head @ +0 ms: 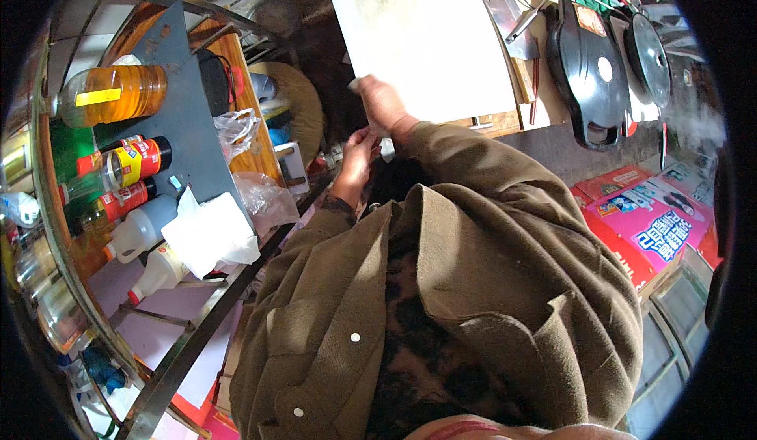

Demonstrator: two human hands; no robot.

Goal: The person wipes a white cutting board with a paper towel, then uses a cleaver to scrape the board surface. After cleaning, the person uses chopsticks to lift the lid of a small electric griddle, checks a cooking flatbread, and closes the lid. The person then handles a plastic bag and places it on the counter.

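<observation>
My right hand (381, 104) is curled at the near left edge of a bright white board or tabletop (437, 44). A small whitish thing (355, 84), perhaps paper or cloth, shows at its fingertips. Just below the right wrist is my left hand (356, 159), with its fingers bent and close together. Beside those fingers another white scrap (387, 149) is visible; whether the left hand holds it cannot be made out. Both forearms are in brown sleeves (473, 150), and the right one crosses in front of the board's near edge.
On the left, a metal-framed rack (183, 345) holds an oil bottle (115, 95), several sauce bottles (139, 162) and white tissue (207, 233). A cleaver (511, 23) and a black electric griddle (591, 73) lie right of the board. Printed cartons (656, 221) stand lower right.
</observation>
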